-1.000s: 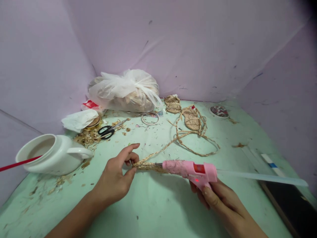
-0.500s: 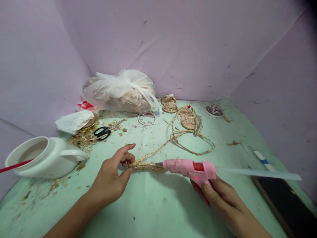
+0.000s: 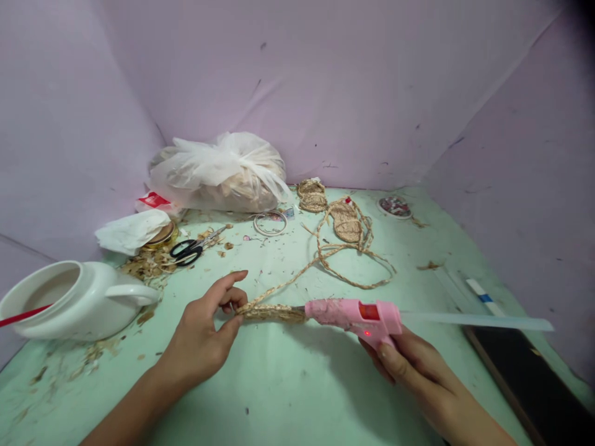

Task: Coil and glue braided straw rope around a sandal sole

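Far left: white pot point(image 3: 100, 303), mouth tilted toward the left, on the green tabletop point(image 3: 279, 390). Next, left hand point(image 3: 199, 341): thumb and curled fingers pinch the left end of a woven piece point(image 3: 274, 314); index finger raised off it. Piece sits in front of the person, near mid-view; long axis runs left-right, almost level, edge toward the viewer. Surface straw-brown, fibrous, plaited along the top. Braided cord point(image 3: 288, 283) leaves the pinched end, slants away up and to the right, then loops around a flat sole-shaped piece point(image 3: 347, 224). Glue gun point(image 3: 351, 314): nozzle points left, at the woven piece's right end; contact cannot be told. Long axis nearly level, dropping slightly rightward. Body pink, barrel crusted, red window on its side, red light lit. Right hand point(image 3: 413, 365) wraps the grip, fingers closed, partly hidden. Translucent glue stick point(image 3: 474, 318) projects rightward from the rear, above a dark slab point(image 3: 534, 378).
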`<state>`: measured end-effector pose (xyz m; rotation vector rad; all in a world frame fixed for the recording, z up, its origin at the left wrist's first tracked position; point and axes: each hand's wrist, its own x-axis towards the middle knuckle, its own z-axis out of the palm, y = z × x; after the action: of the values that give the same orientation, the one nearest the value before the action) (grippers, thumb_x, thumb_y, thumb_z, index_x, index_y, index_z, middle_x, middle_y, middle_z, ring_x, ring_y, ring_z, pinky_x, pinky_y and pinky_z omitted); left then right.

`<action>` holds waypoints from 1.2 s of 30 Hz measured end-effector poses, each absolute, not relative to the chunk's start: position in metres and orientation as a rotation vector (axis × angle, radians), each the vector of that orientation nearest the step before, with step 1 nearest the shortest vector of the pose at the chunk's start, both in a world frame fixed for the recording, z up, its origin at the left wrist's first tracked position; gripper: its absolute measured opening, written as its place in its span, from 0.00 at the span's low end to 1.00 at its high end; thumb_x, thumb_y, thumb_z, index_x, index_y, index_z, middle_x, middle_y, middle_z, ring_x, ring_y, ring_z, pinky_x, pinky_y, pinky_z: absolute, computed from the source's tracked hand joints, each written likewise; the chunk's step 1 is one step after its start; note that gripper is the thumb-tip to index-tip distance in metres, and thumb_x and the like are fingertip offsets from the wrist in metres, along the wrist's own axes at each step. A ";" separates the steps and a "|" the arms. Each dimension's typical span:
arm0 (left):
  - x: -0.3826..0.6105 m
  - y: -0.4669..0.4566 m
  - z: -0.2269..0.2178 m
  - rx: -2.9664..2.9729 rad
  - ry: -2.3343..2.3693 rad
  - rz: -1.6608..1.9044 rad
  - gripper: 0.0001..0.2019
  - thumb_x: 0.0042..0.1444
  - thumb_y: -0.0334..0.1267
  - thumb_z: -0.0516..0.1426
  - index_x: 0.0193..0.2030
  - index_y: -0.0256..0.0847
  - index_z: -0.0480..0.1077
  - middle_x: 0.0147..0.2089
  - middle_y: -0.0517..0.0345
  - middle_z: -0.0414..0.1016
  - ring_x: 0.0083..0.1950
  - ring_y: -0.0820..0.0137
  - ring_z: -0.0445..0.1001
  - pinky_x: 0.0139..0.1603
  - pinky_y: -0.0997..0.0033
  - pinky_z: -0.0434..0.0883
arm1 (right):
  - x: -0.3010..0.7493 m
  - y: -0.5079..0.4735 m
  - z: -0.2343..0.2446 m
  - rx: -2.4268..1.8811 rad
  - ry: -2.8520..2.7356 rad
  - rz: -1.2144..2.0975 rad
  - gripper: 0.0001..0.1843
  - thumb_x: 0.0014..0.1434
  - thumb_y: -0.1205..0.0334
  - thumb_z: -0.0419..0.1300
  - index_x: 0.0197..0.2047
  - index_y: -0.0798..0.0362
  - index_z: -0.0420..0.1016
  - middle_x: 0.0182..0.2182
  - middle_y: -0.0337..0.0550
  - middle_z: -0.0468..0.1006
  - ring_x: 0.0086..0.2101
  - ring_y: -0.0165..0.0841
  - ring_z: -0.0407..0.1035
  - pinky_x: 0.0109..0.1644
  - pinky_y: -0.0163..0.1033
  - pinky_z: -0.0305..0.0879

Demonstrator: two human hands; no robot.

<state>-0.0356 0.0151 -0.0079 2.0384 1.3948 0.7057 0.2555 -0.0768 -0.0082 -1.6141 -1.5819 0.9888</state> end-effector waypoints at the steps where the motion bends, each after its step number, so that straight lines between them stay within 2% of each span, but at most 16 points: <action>1: -0.035 0.015 -0.008 2.034 1.399 0.714 0.23 0.53 0.33 0.51 0.57 0.48 0.57 0.35 0.66 0.73 0.36 0.75 0.71 0.41 0.76 0.67 | 0.256 -0.077 -0.008 -1.619 -1.583 0.976 0.19 0.63 0.47 0.49 0.26 0.50 0.67 0.22 0.36 0.63 0.24 0.31 0.59 0.26 0.33 0.58; 5: -0.034 0.015 -0.007 2.021 1.413 0.722 0.22 0.53 0.34 0.51 0.56 0.47 0.58 0.34 0.65 0.73 0.36 0.74 0.71 0.41 0.76 0.68 | 0.258 -0.077 -0.008 -1.610 -1.595 0.972 0.21 0.63 0.48 0.49 0.24 0.50 0.65 0.21 0.36 0.62 0.23 0.30 0.59 0.25 0.33 0.58; 12: -0.036 0.015 -0.007 1.999 1.424 0.689 0.22 0.53 0.35 0.51 0.56 0.46 0.58 0.36 0.63 0.73 0.38 0.72 0.72 0.42 0.74 0.68 | 0.261 -0.077 -0.004 -1.623 -1.572 0.998 0.20 0.62 0.47 0.50 0.26 0.50 0.69 0.21 0.37 0.65 0.22 0.31 0.60 0.25 0.34 0.60; 17: -0.037 0.015 -0.009 1.990 1.430 0.678 0.22 0.54 0.35 0.51 0.57 0.46 0.58 0.36 0.62 0.73 0.37 0.72 0.70 0.41 0.74 0.68 | 0.263 -0.075 -0.002 -1.599 -1.543 0.992 0.21 0.62 0.47 0.50 0.23 0.51 0.67 0.20 0.37 0.64 0.23 0.31 0.60 0.25 0.35 0.60; 26: -0.037 0.017 -0.009 1.986 1.439 0.648 0.22 0.54 0.37 0.51 0.57 0.46 0.57 0.36 0.62 0.73 0.37 0.72 0.71 0.42 0.73 0.67 | 0.263 -0.073 0.001 -1.569 -1.325 1.220 0.25 0.60 0.40 0.49 0.26 0.52 0.68 0.21 0.36 0.61 0.22 0.29 0.55 0.26 0.35 0.53; 32: -0.038 0.017 -0.011 2.002 1.449 0.673 0.22 0.54 0.37 0.52 0.57 0.46 0.57 0.36 0.62 0.73 0.36 0.72 0.71 0.41 0.74 0.68 | 0.261 -0.074 -0.007 -1.552 -1.290 1.268 0.23 0.60 0.41 0.49 0.26 0.51 0.63 0.22 0.36 0.59 0.23 0.30 0.52 0.26 0.35 0.50; 36: -0.038 0.016 -0.012 2.002 1.462 0.679 0.22 0.54 0.37 0.52 0.57 0.46 0.58 0.36 0.61 0.74 0.36 0.71 0.71 0.41 0.73 0.68 | 0.260 -0.075 -0.008 -1.547 -1.287 1.288 0.21 0.60 0.42 0.49 0.28 0.50 0.64 0.22 0.36 0.56 0.24 0.30 0.51 0.27 0.35 0.48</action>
<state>-0.0383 0.0164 -0.0117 2.0018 1.4618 0.6787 0.2604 -0.0748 -0.0082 -1.5466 -1.2870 1.2881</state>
